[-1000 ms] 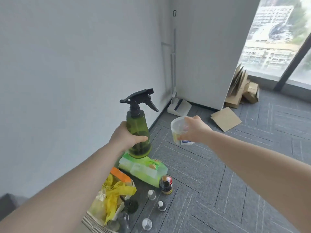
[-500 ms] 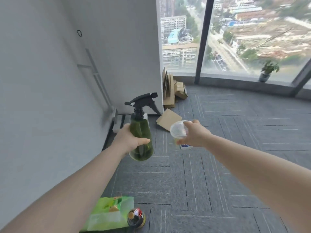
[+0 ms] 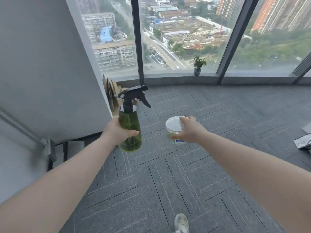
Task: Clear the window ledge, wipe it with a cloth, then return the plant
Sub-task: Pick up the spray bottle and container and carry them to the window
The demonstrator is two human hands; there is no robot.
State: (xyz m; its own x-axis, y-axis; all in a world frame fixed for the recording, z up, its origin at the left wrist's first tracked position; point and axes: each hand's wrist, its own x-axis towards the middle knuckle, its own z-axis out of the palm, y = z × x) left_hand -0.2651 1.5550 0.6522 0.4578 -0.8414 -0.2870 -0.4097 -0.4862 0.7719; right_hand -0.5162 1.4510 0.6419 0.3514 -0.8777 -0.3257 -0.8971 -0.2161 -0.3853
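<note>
A green spray bottle [image 3: 130,130] is held upright in the left hand [image 3: 117,132], whose fingers are wrapped around the lower body of the bottle with the thumb across its front. The black trigger head [image 3: 133,95] of the bottle is pointed to the right. A small clear tub [image 3: 175,130] with a white lid is gripped by the right hand [image 3: 190,130], the fingers being curled over its far side and the thumb pressed along its lower edge; a blue and white label is seen near its base. Both arms are stretched forward over a grey carpet floor [image 3: 168,174] laid in a herringbone pattern.

The plant [image 3: 199,64], a small leafy one in a dark pot, is stood on the window ledge [image 3: 168,78] at the foot of the glass, well apart from both hands and just left of a dark window post [image 3: 235,39]. The ledge is seen running along the base of the curved window. Flattened cardboard [image 3: 111,91] is leaned against the grey wall [image 3: 42,64] at the left, behind the spray bottle. A pale shoe [image 3: 181,223] is seen at the bottom edge of the view, and a crumpled grey bag [image 3: 303,143] is partly shown at the right edge
</note>
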